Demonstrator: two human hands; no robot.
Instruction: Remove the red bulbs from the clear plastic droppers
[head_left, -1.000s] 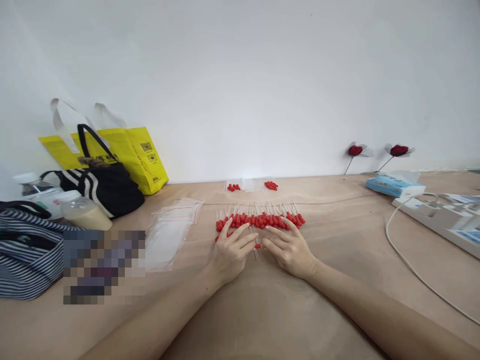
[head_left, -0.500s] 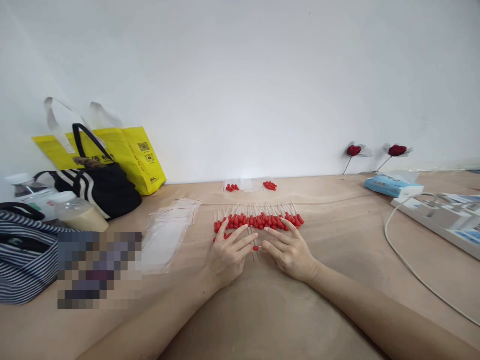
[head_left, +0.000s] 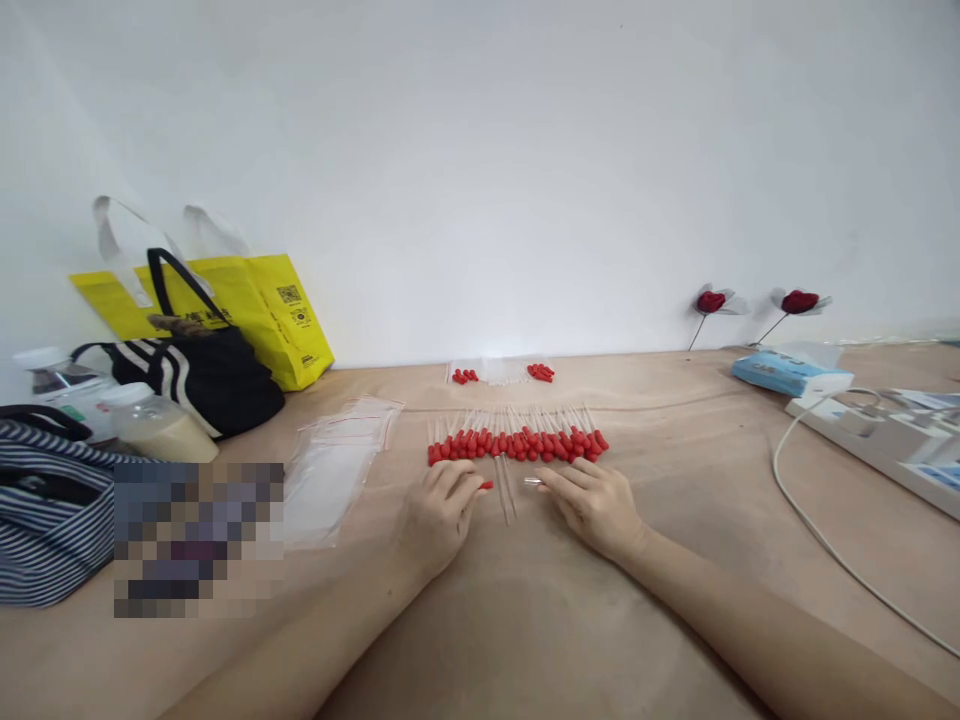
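Note:
My left hand is closed, its thumb and fingers pinching a small red rubber bulb whose tip points right. Facing it across a small gap, my right hand pinches a clear glass tube, and the tube's end points left. Just beyond both hands lies a row of glass droppers with red rubber bulbs, bulbs toward me and thin stems toward the wall. Between the hands, a few bare glass tubes rest on the table.
Behind the row lies a clear bag with red bulbs at each side. Flat zip bags lie left, near a yellow bag and bottles. At right are a tissue pack, a white cable and a power strip.
My hands were close together with fingers spread around a red bulb. They have drawn apart and closed, the left on a red bulb, the right on a glass tube.

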